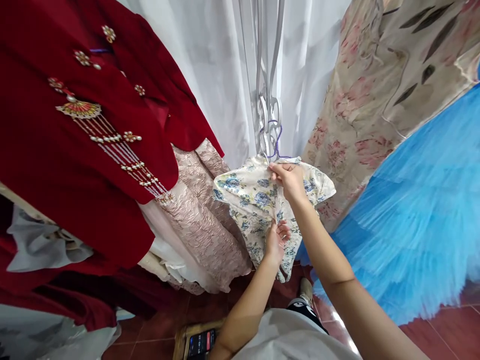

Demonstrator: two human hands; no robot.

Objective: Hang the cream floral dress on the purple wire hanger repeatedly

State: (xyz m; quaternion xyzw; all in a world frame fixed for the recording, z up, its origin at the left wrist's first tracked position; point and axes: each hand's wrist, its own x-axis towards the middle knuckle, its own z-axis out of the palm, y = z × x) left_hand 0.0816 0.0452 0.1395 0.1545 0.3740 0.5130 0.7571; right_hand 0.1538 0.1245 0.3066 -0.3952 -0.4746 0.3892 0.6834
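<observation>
A short-sleeved floral shirt [244, 199], cream with blue flowers and green leaves, hangs in front of me on a purple hanger [278, 140]. The hanger hooks into a white ring at the bottom of a hanging strip of rings [263, 112]. With thumb and fingers pinched, my right hand [290, 180] grips the shirt's front edge near the collar. Lower down, my left hand [276, 242] pinches the same front edge around mid-height, some fingers curled. The shirt's right half is partly covered by my right hand and forearm.
Left hangs a dark red velvet jacket [123, 200] with beaded trim, beside a pink brocade garment [204, 220]. On the right are a floral dress [352, 115] and a blue tulle skirt [408, 215]. White curtains [213, 65] hang behind. A phone [201, 344] lies low on a wooden surface.
</observation>
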